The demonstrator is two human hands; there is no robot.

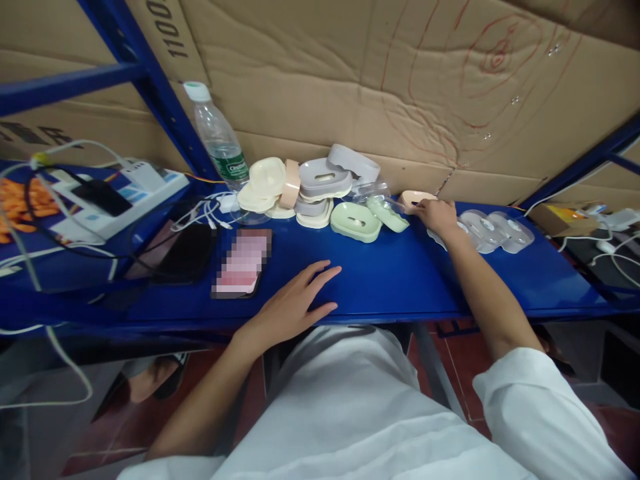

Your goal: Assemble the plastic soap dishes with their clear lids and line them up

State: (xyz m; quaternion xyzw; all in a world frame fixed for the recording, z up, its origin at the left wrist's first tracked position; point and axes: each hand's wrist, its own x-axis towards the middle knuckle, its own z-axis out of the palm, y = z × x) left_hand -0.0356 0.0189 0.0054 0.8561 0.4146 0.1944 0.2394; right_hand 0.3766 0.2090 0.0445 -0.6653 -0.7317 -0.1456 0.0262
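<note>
My right hand reaches to the back of the blue bench, its fingers closed on the near edge of a peach oval soap dish. Part of that dish is hidden by the fingers. Directly beside this hand lie several clear plastic oval covers, overlapping in a row. My left hand is over the bench's front edge with fingers spread, holding nothing. Ahead of it sit a light green soap dish and a second green piece leaning beside it. Left of these is a pile of grey dish parts and cream dish parts.
A water bottle stands at the back left against the cardboard. A phone and a dark flat device lie at the left. White cables and a power strip crowd the far left. Blue posts flank the bench.
</note>
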